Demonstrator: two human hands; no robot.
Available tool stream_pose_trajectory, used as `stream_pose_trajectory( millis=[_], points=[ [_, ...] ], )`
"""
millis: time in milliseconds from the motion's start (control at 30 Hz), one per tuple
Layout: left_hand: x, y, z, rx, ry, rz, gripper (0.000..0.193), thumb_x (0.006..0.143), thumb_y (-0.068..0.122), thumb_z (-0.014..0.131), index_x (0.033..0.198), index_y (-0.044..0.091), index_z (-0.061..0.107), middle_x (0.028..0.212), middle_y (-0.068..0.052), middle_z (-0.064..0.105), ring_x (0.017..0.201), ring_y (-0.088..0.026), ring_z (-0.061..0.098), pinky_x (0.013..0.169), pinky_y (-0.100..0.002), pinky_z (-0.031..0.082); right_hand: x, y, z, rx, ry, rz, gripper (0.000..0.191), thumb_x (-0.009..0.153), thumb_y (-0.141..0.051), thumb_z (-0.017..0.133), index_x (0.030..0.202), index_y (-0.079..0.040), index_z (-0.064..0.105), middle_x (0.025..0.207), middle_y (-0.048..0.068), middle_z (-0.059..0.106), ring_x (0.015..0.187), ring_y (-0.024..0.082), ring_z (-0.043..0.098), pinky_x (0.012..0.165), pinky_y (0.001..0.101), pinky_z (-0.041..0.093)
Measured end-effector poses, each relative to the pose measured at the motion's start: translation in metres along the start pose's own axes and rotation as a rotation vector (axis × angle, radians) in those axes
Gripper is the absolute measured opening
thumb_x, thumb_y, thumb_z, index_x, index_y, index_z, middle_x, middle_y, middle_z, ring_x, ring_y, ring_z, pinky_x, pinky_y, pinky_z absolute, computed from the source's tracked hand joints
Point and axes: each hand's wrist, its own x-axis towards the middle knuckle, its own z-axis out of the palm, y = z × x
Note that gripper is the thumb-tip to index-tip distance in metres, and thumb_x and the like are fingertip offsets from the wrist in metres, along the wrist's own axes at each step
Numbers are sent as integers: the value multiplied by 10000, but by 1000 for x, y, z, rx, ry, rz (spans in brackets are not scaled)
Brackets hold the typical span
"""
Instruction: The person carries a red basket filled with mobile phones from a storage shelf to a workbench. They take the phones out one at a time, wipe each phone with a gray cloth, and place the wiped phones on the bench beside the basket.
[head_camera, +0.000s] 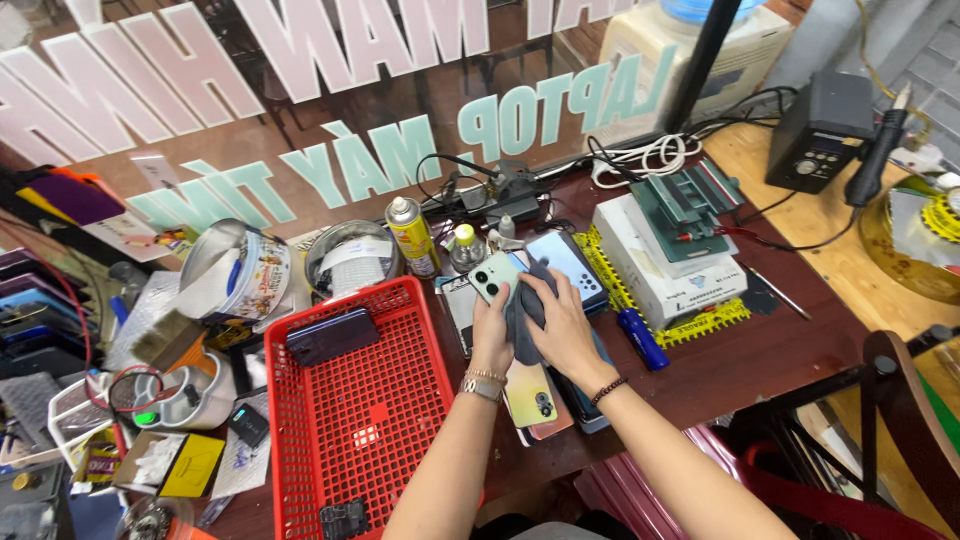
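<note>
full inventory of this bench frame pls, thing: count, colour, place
phone: 1, pale green, held in left hand
cloth: 1, dark grey, under right hand, on the phone
other phones: several, mixed colours, on table under the hands
basket: 1, red, left of hands
dark phone: 1, in basket
spray can: 1, yellow, behind basket
screwdriver: 1, blue, right of hands
white box: 1, right rear
table: 1, dark brown
left hand: 1, gripping phone
right hand: 1, pressing cloth
</note>
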Motion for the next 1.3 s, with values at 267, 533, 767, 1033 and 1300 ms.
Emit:
stream_pose_trajectory(
  millis=[267,533,767,1033,1300],
  points=[
    [41,-22,-14,-188,2,-72,386,989,95,576,1362,26,507,1303,-114,638,1167,-249,651,1022,-404,544,-23,81,-68,4,16,248,341,862,-185,714,1200,-191,668,1314,125,577,1255,344,583,1062,422,481],
    [30,-55,-40,9,-70,-171,359,921,14,619,1275,10,560,1217,-134,660,1074,-269,677,909,-405,581,-60,152,-51,-438,-226,193,458,778,-357,795,1211,-218,746,1443,106,540,1342,406,397,1070,546,307],
    [35,-34,-57,-39,-51,-25,384,907,31,673,1278,54,574,1213,-92,686,1082,-238,684,932,-380,564,12,113,21,389,-561,426,426,908,-303,720,1269,-83,671,1059,69,765,958,138,688,843,274,530],
    [22,81,-171,55,261,102,347,969,121,634,1307,69,575,1158,-45,678,1018,-153,660,902,-363,545,62,33,110,485,-892,419,355,939,-207,677,1260,-54,692,995,-26,772,814,55,588,677,261,432],
    [-6,129,-283,305,631,28,497,1029,166,567,1508,66,480,1275,-183,654,1084,-217,599,905,-375,534,78,-69,233,10,-670,-190,285,914,-168,632,1190,-142,701,991,160,728,945,335,695,808,468,556]
  ],
)
